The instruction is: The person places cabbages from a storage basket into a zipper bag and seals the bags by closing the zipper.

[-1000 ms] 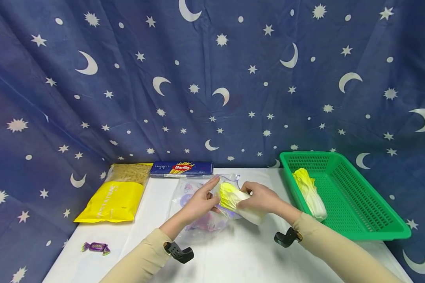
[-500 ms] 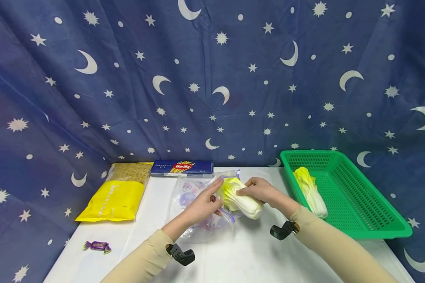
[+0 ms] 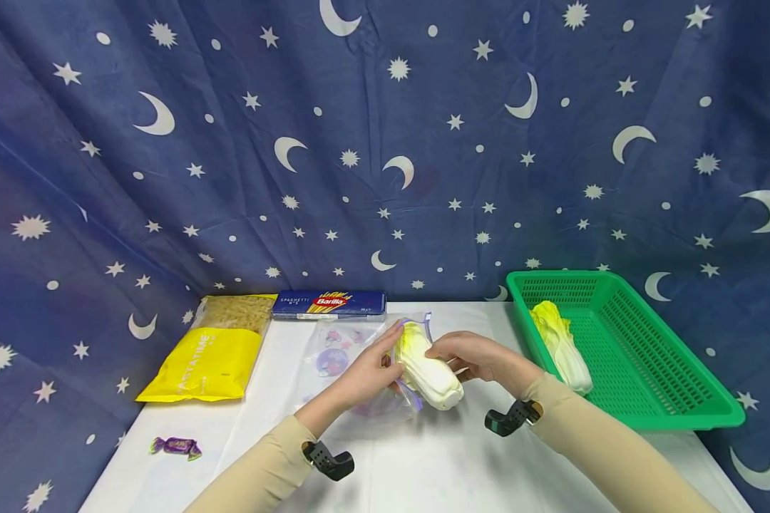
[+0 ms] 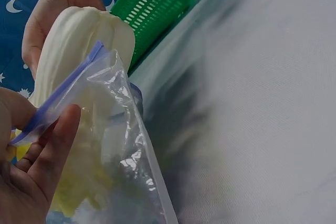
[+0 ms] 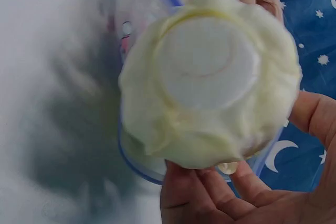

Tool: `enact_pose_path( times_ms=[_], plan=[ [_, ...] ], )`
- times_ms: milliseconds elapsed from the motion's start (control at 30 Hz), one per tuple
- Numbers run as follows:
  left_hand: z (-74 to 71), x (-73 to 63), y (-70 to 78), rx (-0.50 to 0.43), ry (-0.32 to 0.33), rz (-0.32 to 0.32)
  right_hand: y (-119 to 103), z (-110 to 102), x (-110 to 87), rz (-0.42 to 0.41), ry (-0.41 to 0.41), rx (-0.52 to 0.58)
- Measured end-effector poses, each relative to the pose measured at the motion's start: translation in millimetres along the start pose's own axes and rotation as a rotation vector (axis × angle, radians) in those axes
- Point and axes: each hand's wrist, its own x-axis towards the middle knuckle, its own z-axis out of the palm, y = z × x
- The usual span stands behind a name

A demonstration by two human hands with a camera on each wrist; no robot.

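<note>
A napa cabbage slants with its yellow leafy end inside the mouth of a clear zip bag that has a purple zip strip. Its white base sticks out towards the near right. My left hand pinches the bag's rim between thumb and fingers, as the left wrist view shows with the zip strip there. My right hand holds the cabbage near its base, thumb on one side and fingers below it. The right wrist view looks straight at the cabbage's round base.
A green basket at the right holds another napa cabbage. At the back left lie a blue Barilla spaghetti box and a yellow pasta bag. A purple wrapped candy lies on the white table at the near left.
The cabbage's base has swung left and nearer, with its leafy end in the bag's mouth. My right hand has shifted its grip along the cabbage's side. My left hand stays at the rim.
</note>
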Motion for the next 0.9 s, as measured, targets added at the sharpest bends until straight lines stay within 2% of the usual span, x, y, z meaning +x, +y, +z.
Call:
enact_pose_path(
  times_ms=[100,300,467,633,900],
  plan=[
    [-2.0,-0.6,0.5,-0.003,0.013,0.005,0.3,1.1,1.2,0.006,0.016,-0.016],
    [-6.2,-2.4,2.0,-0.005,0.021,0.031,4.4,1.6,5.4,0.067,0.096,-0.079],
    [-6.6,-4.5,2.1,0.012,0.004,0.026,6.9,1.6,6.2,0.074,0.070,-0.078],
    [-5.8,-7.3,-0.5,0.020,-0.021,0.000,8.7,-1.6,7.2,0.075,0.054,0.002],
    [-5.1,-9.0,-1.3,0.010,-0.005,-0.012,8.8,-7.6,8.5,0.075,0.042,0.145]
  ],
)
